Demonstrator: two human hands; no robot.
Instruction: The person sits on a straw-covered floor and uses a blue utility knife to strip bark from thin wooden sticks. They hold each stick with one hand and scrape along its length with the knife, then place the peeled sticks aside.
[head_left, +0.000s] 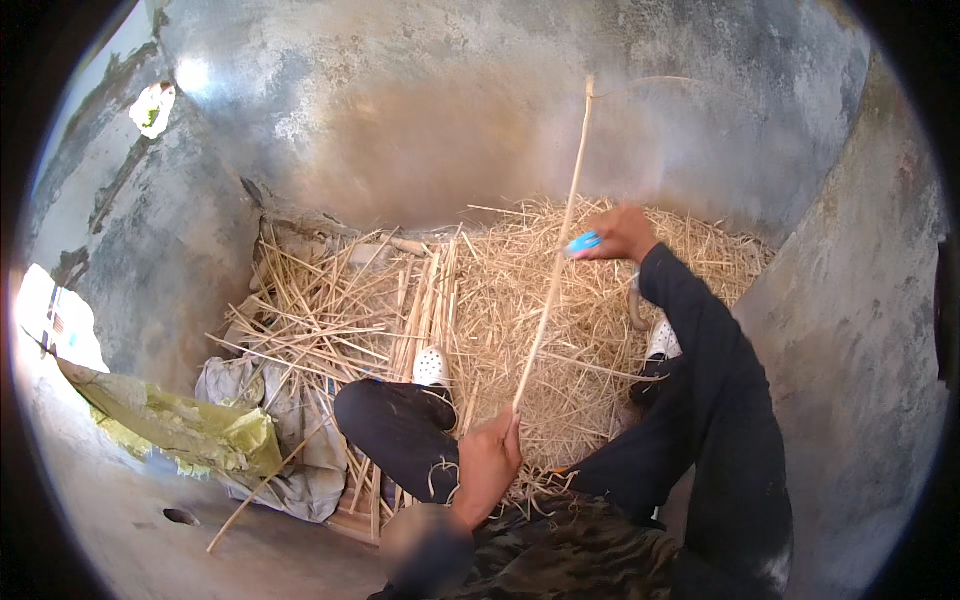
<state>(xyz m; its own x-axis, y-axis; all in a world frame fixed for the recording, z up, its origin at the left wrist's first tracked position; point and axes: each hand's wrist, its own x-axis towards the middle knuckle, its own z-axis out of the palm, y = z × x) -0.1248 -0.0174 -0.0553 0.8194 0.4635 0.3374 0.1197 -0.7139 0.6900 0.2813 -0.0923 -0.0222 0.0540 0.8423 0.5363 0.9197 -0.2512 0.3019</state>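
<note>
A long pale thin stick (573,205) stands upright in front of me, leaning a little to the right at its top, where a thin strand bends off sideways. My left hand (488,468) is closed round its lower end. Beside the stick's middle, my right hand (622,235) grips a small bright blue tool (583,242) whose exact kind I cannot make out. The blue tool lies against or very near the stick; I cannot tell if they touch. Straw-like shavings (540,320) are heaped below both hands, between my legs.
Loose pale sticks (330,310) lie in a tangled pile at left. Crumpled grey sacking (310,460) and a yellow-green sheet (200,430) are nearer me. A plastered wall (450,130) rises behind the heap. My feet wear white perforated clogs (431,367).
</note>
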